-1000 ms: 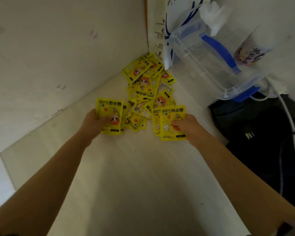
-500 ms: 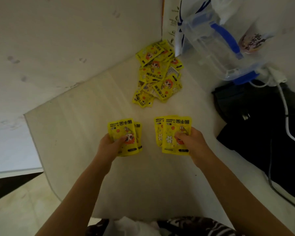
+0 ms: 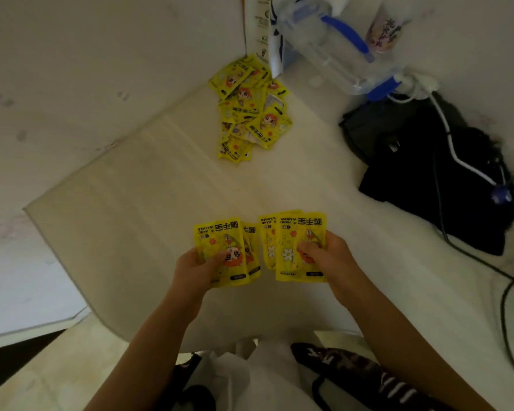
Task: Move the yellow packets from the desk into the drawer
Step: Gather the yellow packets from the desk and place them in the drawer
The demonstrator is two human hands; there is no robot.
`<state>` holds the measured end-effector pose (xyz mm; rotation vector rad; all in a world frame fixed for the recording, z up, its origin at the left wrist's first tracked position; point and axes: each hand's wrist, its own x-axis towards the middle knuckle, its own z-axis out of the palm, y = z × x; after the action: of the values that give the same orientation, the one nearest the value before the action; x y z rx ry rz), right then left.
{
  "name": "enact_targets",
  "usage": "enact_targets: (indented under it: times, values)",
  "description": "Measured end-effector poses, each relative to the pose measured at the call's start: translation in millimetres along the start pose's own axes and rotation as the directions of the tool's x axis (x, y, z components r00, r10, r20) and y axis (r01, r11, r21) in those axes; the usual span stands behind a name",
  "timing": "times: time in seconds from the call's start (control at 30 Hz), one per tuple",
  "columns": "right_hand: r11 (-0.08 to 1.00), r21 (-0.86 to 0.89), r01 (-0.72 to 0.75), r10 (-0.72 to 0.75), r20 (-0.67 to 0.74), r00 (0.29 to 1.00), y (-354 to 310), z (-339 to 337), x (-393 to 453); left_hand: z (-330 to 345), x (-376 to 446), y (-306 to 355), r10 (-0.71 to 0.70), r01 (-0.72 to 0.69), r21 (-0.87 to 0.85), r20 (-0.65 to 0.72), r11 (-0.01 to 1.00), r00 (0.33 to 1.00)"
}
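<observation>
From the head view, the only one there is, both hands sit low in the middle of the frame over the near part of the counter (image 3: 137, 209). The left hand (image 3: 195, 269) grasps a small fan of yellow packets (image 3: 224, 250), thumb laid across the printed face, and the right hand (image 3: 328, 256) pinches its own fan of packets (image 3: 294, 247) the same way. The two bunches stand side by side, nearly touching, long axes running up the frame away from the person, printed tops pointing toward the far corner. The rest of the yellow packets lie in a loose pile (image 3: 248, 109) in the upper middle of the frame, pushed into the corner where the wall meets an upright white carton (image 3: 257, 28), well apart from both hands and roughly straight ahead, a shade nearer the right hand's line. The drawer is not in sight anywhere; I'd guess it lies below the counter's near edge, which crosses the bottom of the frame just above the person's lap, so the coming move likely carries both bunches down and back toward the body. To the left the counter ends in a slanting edge with floor beneath. To the right a black bag (image 3: 428, 173) with cables and a clear blue-handled box (image 3: 333, 46) crowd that side. Between hands and pile the surface offers open room for reaching.
</observation>
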<state>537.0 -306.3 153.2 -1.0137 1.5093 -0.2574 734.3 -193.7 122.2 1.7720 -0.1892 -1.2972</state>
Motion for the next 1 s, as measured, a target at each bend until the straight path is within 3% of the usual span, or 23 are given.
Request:
enact_targets:
  times: [0.2,0.43,1.0]
  values:
    - [0.992,0.123,-0.026,0.040,-0.113,0.993,50.0,34.8,-57.3,-41.7,-16.3,-20.2,-0.007,-0.005,0.111,0.115,0.994,0.993]
    - [0.968,0.243,-0.067,0.117,-0.196,0.974,92.8,62.7,-114.6,-64.1,-38.5,-39.3,-0.030,-0.009,0.247,0.154,0.969,0.988]
    - [0.852,0.521,-0.047,0.286,-0.389,0.876,211.2,32.0,-223.1,-15.2,-111.3,-98.0,-0.050,-0.165,0.522,0.373,0.837,0.926]
